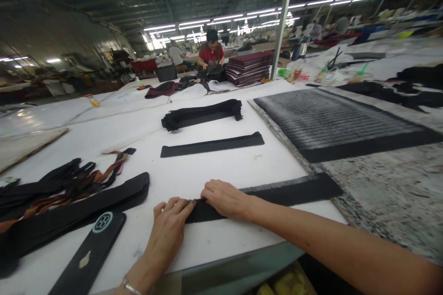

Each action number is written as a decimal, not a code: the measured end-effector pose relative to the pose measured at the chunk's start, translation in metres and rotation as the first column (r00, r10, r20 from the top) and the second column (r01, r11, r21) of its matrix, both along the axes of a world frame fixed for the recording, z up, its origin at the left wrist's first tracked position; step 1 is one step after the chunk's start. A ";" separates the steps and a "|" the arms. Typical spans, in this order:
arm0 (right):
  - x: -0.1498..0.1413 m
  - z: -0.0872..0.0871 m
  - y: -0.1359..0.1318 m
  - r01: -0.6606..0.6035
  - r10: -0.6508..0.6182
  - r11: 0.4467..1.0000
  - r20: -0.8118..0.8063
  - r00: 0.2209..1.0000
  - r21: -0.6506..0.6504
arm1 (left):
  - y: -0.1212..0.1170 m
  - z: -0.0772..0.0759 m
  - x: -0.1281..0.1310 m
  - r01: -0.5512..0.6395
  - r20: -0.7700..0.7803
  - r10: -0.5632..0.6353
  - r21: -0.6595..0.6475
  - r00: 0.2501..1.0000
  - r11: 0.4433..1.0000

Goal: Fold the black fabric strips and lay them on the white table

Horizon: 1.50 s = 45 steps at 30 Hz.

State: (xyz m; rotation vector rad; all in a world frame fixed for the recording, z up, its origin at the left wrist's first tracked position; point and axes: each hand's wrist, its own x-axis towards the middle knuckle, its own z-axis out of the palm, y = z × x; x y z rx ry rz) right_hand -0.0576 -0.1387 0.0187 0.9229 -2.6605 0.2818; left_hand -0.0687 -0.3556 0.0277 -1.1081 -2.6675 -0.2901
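- Spreading across the foreground, a white table carries the work, its surface faintly smudged.
- At right, a mottled grey board adjoins the white surface, with a ribbed black panel lying on it, its pale, grainy rows running side by side above a plain dark border.
- At left, a loose pile of black and brown strips lies tangled, broad dark pieces nearest the front.
- At center front, the black strip lies flat on the table near its front edge: long, narrow and matte, with a paler, speckled grey band along part of its far side. Its squared right end reaches the border of the board; its left end lies at the person's fingers.
- Beyond it, a thick black bundle shows ragged, layered ends.
- Between bundle and worked piece rests a single dark band, straight and slightly raised at its right corner.
- A black phone lies back upward beside the pile.
- The left hand pinches the strip's left end, thumb and fingers drawn together.
- The right hand, just beside it, curls over the strip, apparently gripping its far edge, though the fingertips are partly hidden.
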 end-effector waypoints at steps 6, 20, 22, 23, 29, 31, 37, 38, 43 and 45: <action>0.006 0.001 0.021 -0.091 0.092 0.994 -0.017 0.996 0.054 | 0.004 0.002 0.004 -0.029 -0.020 0.029 -0.034 0.999 0.999; 0.024 0.008 0.057 -0.116 0.118 0.982 -0.004 0.993 0.148 | 0.013 -0.004 -0.001 0.128 -0.069 -0.129 -0.027 0.989 0.991; 0.028 0.008 0.063 -0.107 0.109 0.982 -0.002 0.994 0.152 | 0.017 0.000 0.001 0.125 -0.051 -0.129 -0.078 0.990 0.989; 0.030 0.009 0.067 -0.104 0.105 0.983 -0.002 0.994 0.154 | 0.019 0.002 0.001 0.120 -0.051 -0.126 -0.109 0.991 0.987; 0.042 0.008 0.091 -0.086 0.089 0.983 -0.009 0.996 0.163 | 0.025 0.004 -0.003 0.155 -0.098 -0.178 -0.203 0.979 0.967; 0.046 0.007 0.100 -0.083 0.086 0.983 -0.015 0.996 0.163 | 0.028 0.002 -0.005 0.171 -0.118 -0.194 -0.183 0.974 0.968; 0.058 0.004 0.123 -0.062 0.066 0.984 -0.020 0.998 0.164 | 0.048 0.004 0.005 0.207 -0.014 -0.213 -0.182 0.977 0.961; 0.060 0.004 0.127 -0.062 0.066 0.985 -0.019 0.998 0.161 | 0.051 0.006 0.007 0.197 -0.024 -0.205 -0.194 0.978 0.961; 0.064 0.006 0.128 -0.052 0.053 0.986 0.001 0.999 0.156 | 0.056 0.010 0.006 0.205 -0.068 -0.225 -0.225 0.972 0.953; 0.061 0.007 0.117 -0.055 0.057 0.988 -0.009 0.998 0.145 | 0.049 0.011 0.000 0.216 -0.099 -0.240 -0.206 0.966 0.954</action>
